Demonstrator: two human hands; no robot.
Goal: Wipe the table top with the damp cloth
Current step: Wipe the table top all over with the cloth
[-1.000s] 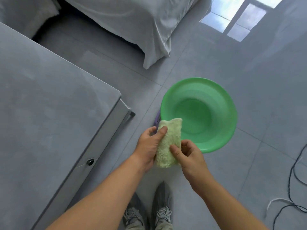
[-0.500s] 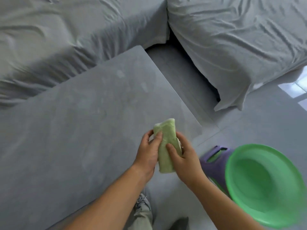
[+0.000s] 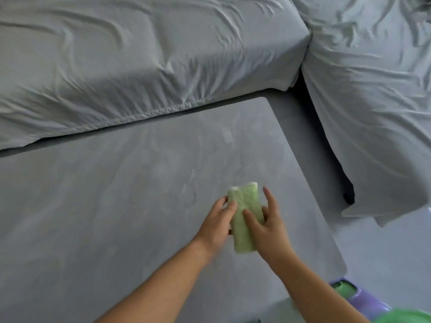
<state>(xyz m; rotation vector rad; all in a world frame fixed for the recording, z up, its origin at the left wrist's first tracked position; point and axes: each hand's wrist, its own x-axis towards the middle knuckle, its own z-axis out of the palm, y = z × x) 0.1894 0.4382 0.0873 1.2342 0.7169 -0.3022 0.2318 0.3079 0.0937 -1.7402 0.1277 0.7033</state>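
Note:
A folded pale green cloth point(image 3: 242, 217) is held upright between both hands over the right part of the grey table top point(image 3: 116, 206). My left hand point(image 3: 218, 223) grips its left edge, fingers curled over the front. My right hand point(image 3: 268, 226) holds the right side, thumb across the cloth's front and fingers spread behind it. Whether the cloth touches the table I cannot tell. Faint streaks show on the table top ahead of the cloth.
Furniture draped in grey sheets point(image 3: 140, 66) borders the table at the back, and another draped piece point(image 3: 373, 101) stands at the right. A green basin point(image 3: 410, 319) on a purple stool point(image 3: 363, 301) sits on the floor at the lower right.
The view has swung from the basin and floor to the table. Both hands have carried the cloth over the table top, and the right fingers have spread.

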